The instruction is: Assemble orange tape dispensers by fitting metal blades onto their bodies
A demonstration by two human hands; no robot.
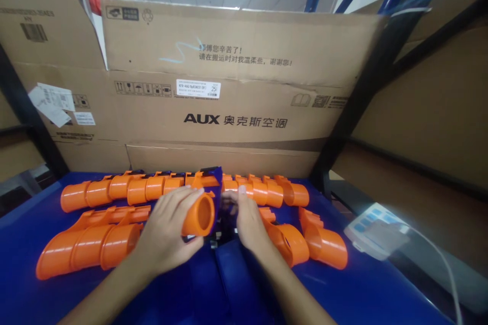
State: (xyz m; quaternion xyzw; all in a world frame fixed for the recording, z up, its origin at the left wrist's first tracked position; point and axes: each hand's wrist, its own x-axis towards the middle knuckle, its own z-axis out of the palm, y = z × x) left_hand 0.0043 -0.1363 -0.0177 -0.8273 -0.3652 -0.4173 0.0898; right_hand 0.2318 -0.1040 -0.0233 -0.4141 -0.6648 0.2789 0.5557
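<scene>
An orange plastic cylinder part (pixel 200 215) with an open round end is gripped by my left hand (pixel 168 226), fingers over its top and thumb below. A dark blue plastic piece (pixel 218 188) stands upright against its right side. Close to that piece, my right hand (pixel 248 221) is curled, thumb up, its fingertips blurred among dark shapes; what they hold is hidden. Beside my left wrist lies a row of joined-looking orange cylinder parts (pixel 89 244). To the right of my right hand are two more orange parts (pixel 326 246).
A back row of orange parts (pixel 127 188) lines the blue work surface (pixel 160 299). Behind it stands a cardboard panel (pixel 244 96) with printing. At the right, a white-and-blue device (pixel 377 231) has a pale cable. Dark posts (pixel 348 96) frame the sides.
</scene>
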